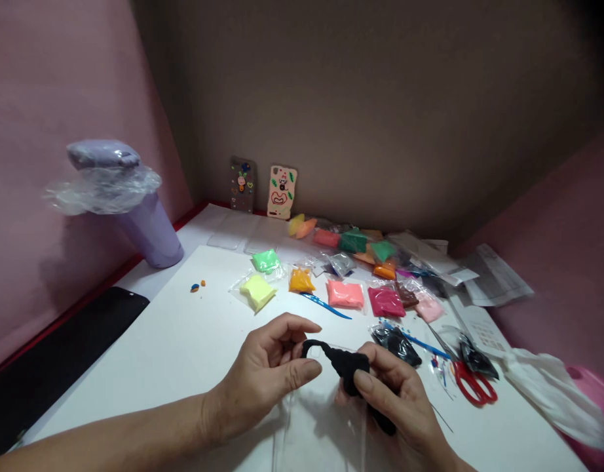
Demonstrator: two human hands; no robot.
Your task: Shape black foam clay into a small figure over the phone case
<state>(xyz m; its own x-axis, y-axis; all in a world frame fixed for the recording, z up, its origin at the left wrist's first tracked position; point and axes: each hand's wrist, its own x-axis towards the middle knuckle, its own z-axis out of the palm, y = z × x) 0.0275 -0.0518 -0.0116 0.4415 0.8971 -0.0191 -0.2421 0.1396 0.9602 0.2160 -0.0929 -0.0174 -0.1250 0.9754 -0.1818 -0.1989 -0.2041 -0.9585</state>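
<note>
A lump of soft black modelling clay [348, 366] is held between both hands above a clear phone case [316, 432]. My left hand [270, 360] pinches the thin, curved end of the clay between thumb and fingers. Around the thicker part, my right hand [395, 393] is closed, its thumb pressing on the front. More black clay sticks out below the right palm. Lying flat on the white table, the clear case is partly hidden by the hands. Just beyond the right hand rests a packet of black clay [397, 344].
Clay packets, including yellow [257, 292] and coral [345, 294], lie beyond the hands near a blue tool [326, 305]. Red-handled scissors [473, 383] lie right. Decorated phone cases [282, 191] lean on the back wall. A purple bin [152, 229] stands left by a black phone-like slab [71, 360].
</note>
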